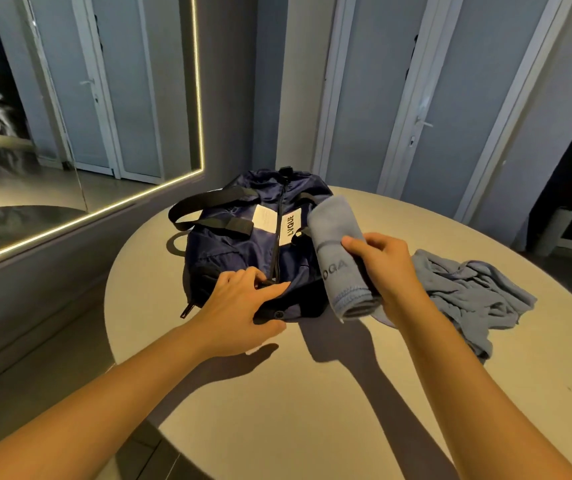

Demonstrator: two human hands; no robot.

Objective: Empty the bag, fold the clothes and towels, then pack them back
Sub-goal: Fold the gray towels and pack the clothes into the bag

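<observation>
Your right hand (384, 268) is curled round the rolled blue towel (336, 237), holding it just above the right side of the navy bag (236, 244). Your left hand (239, 306) rests on the bag's near end by the zipper (279, 237); whether it pinches fabric can't be told. A blue garment (468, 292) lies crumpled on the surface (277, 393), so this looks like the emptying step. Next, set the towel beside the garment, clear of the bag
</observation>
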